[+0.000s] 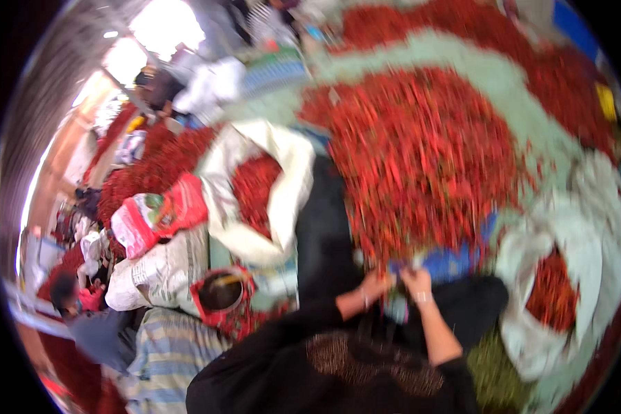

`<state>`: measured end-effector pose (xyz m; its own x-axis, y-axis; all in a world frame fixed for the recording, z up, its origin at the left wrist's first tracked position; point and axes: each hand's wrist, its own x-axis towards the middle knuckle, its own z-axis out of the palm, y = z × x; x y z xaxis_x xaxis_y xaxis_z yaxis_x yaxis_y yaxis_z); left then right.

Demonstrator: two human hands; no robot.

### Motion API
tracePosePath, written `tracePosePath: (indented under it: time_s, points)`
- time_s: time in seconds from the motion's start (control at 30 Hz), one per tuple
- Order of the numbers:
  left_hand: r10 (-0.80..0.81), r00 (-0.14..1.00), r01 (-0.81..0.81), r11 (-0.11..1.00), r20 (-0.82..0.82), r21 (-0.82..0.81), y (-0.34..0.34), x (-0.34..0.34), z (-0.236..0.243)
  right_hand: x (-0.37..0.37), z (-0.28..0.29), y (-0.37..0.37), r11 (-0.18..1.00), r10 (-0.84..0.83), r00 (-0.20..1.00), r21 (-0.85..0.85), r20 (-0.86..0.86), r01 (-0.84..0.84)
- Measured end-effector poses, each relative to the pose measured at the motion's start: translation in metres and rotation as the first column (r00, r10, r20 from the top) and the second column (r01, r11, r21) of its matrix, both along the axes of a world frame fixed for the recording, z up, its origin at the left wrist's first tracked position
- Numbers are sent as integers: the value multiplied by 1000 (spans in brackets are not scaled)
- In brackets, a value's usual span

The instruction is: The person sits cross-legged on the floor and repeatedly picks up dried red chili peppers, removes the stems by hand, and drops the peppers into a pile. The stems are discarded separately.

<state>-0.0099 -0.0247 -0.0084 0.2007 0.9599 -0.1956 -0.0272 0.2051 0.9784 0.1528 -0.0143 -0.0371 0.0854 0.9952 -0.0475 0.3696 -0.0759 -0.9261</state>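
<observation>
A broad heap of long red chili peppers [421,159] lies in front of me, and both my hands are close together at its near edge. My left hand [374,284] is closed in a pinch, with a red chili pepper [381,265] at its fingertips. Just beside it, my right hand [417,281] is also closed, its fingertips pressed together. Blur hides whatever is between those right fingers. Blue material [448,262] shows beyond the right hand, under the heap's near edge.
An open white sack [293,179] of chilies stands left; another pale sack [600,241] of chilies stands right. A red-rimmed bucket [221,293], a striped sack [176,352] and a seated person [107,331] are at left. Green stems [497,372] lie by my right leg.
</observation>
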Motion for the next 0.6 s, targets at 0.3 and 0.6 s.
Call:
tracePosePath:
  time_s: [0.3,0.6]
  points:
    - [-116,993,104,925,-11,-366,5,17,-2,5,38,-51,973,-30,965,-228,-261,-32]
    - [69,992,13,785,108,-620,26,6,-6,62,0,15,945,167,828,-326,536,20]
